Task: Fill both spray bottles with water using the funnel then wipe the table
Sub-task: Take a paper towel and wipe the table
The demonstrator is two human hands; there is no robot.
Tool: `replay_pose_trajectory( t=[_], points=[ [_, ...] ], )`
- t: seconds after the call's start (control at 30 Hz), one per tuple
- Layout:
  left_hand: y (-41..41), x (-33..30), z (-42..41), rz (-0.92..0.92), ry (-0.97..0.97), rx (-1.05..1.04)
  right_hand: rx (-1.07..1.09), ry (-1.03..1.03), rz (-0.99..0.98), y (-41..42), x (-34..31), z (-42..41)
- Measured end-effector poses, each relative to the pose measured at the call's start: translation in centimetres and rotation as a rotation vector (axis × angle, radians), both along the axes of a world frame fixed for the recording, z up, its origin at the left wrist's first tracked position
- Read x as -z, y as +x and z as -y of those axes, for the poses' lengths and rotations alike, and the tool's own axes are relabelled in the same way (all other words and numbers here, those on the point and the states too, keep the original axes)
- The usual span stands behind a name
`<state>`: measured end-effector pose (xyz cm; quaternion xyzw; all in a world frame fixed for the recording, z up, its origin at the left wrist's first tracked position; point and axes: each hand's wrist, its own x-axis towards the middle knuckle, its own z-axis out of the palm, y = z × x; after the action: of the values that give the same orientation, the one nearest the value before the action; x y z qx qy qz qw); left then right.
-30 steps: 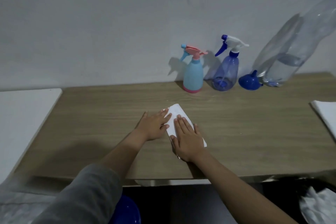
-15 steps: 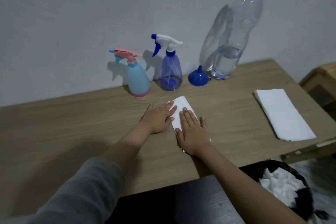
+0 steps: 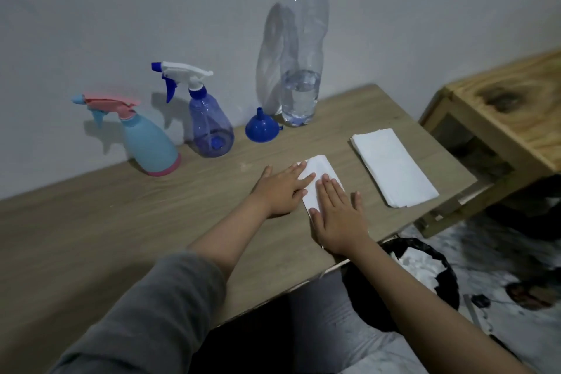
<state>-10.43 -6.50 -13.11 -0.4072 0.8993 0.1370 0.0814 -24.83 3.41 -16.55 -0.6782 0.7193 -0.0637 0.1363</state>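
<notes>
A folded white tissue [image 3: 321, 172] lies on the wooden table [image 3: 121, 222]. My left hand [image 3: 280, 188] lies flat beside it, fingertips on its left edge. My right hand [image 3: 338, 215] presses flat on its near half with straight fingers. Against the wall stand a light-blue spray bottle with a pink trigger [image 3: 145, 143] and a clear blue spray bottle with a white trigger [image 3: 209, 127]. A blue funnel [image 3: 261, 127] sits upside down next to a tall clear water bottle [image 3: 302, 70], about a third full.
A stack of white tissues [image 3: 391, 167] lies near the table's right edge. A black bin [image 3: 425, 279] holding crumpled white tissue stands on the floor below the table's right corner. A wooden stool [image 3: 510, 106] is at the right.
The view has swung to the right, bringing the tissue stack, bin and stool into sight. Both hands have stayed flat on the tissue, which has slid slightly right along the table.
</notes>
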Motion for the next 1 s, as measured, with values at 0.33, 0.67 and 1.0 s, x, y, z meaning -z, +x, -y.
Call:
replay_pose_trajectory(
  t=[0.33, 0.67, 1.0],
  points=[
    [1.9, -0.5, -4.1, 0.049, 0.009, 0.046, 0.072, 0.013, 0.010, 3.3, -0.1, -5.2],
    [15.0, -0.2, -10.1, 0.005, 0.006, -0.116, -0.084, 0.009, 0.002, 15.3, 0.3, -9.5],
    [30.6, -0.3, -17.2, 0.006, 0.005, -0.422, -0.380, -0.020, 0.042, 28.5, 0.5, -11.7]
  ],
)
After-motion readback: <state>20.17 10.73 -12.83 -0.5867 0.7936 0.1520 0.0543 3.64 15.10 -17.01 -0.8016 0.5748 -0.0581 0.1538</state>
